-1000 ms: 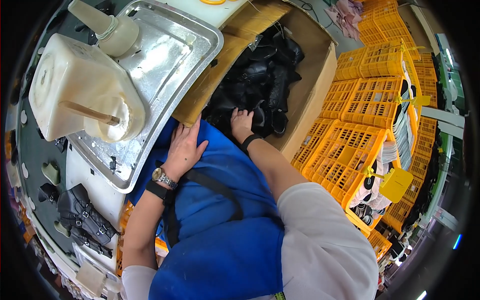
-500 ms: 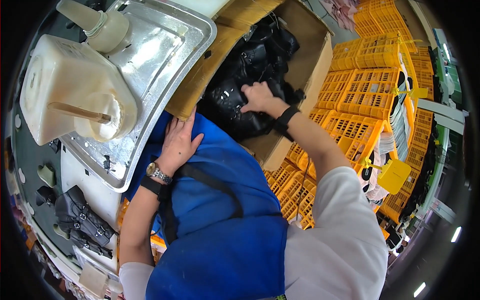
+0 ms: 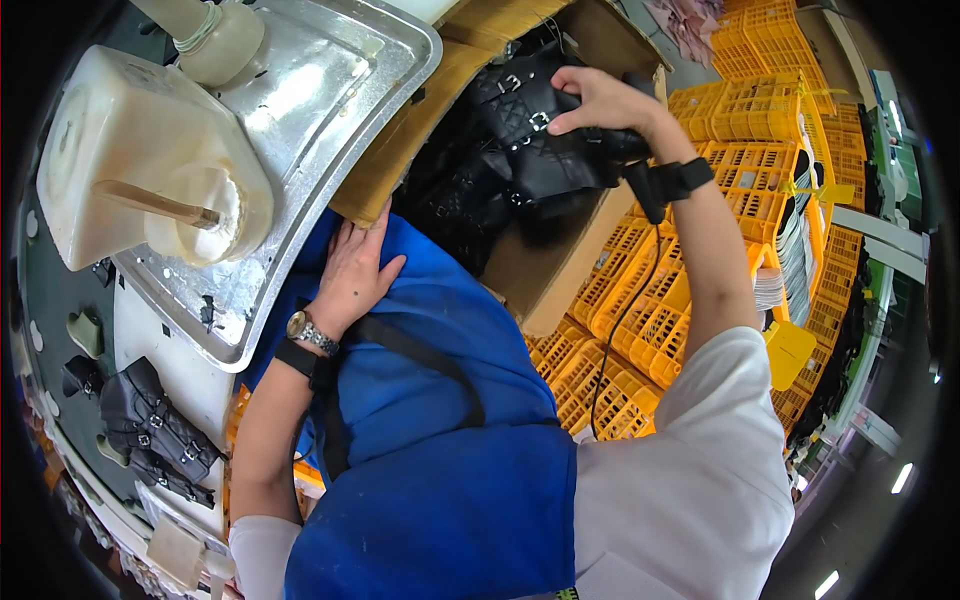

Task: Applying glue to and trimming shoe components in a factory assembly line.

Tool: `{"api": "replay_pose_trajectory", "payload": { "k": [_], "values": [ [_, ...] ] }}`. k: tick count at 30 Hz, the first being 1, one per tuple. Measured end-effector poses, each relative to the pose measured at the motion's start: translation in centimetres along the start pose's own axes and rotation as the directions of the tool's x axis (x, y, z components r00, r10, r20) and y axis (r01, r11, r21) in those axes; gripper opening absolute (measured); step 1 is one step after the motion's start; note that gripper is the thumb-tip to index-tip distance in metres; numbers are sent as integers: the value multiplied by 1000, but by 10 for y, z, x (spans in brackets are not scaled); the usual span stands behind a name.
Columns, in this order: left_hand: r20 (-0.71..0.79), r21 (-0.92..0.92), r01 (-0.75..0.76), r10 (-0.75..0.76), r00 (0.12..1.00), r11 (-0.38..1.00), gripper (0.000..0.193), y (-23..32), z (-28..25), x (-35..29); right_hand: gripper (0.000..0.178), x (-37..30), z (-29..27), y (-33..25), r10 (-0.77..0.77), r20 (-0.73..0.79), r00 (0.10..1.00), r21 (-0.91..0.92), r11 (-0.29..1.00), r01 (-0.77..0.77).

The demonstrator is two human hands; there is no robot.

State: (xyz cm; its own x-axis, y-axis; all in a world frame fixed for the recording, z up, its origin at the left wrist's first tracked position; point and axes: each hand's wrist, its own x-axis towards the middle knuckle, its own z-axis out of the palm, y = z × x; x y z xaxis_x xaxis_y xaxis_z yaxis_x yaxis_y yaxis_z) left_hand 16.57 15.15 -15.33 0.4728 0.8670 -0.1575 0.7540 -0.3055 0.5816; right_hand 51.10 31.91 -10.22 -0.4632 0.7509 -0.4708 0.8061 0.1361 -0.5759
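My right hand (image 3: 605,105) grips a black leather boot upper (image 3: 535,130) with silver buckles, thumb and fingers closed on it. The piece is raised at the upper side of a cardboard box (image 3: 565,285). More black buckled uppers (image 3: 455,205) lie below it in the box, partly in shadow. Against the box's near left flap, my left hand (image 3: 355,268) rests on the blue apron (image 3: 450,350), fingers stretched and thumb apart. Its fingertips touch the flap's edge and it holds nothing.
Left of the box, a metal tray (image 3: 330,120) bears a whitish glue container (image 3: 130,150) with a brush handle (image 3: 155,203). Further left, black buckled uppers (image 3: 155,425) lie on the worktable. Yellow plastic crates (image 3: 650,300) are stacked on the right. A thin cable (image 3: 605,370) hangs by my right arm.
My right hand has moved up and to the right from the pile, now with a boot upper in its grip. My left hand stays in nearly the same place.
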Motion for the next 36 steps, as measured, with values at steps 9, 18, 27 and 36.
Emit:
{"api": "replay_pose_trajectory", "payload": {
  "k": [9, 18, 27, 36],
  "values": [
    [14, -4, 5, -5, 1000, 1000, 77, 1, 1, 2, 21, -9, 80, -2, -422, -443, 791, -820, 548, -167],
    [30, 20, 13, -14, 999, 1000, 74, -3, 2, -2, 9, -42, 130, -36, -656, -296, 695, -761, 601, 243],
    [62, 58, -51, 48, 997, 997, 68, -7, 3, -1, 16, -39, 142, 33, -375, -276, 885, -805, 593, 0],
    [138, 47, -73, 66, 988, 996, 45, -19, 8, 1, 31, -20, 109, 28, 154, -277, 948, -183, 961, -209]
  ]
}}
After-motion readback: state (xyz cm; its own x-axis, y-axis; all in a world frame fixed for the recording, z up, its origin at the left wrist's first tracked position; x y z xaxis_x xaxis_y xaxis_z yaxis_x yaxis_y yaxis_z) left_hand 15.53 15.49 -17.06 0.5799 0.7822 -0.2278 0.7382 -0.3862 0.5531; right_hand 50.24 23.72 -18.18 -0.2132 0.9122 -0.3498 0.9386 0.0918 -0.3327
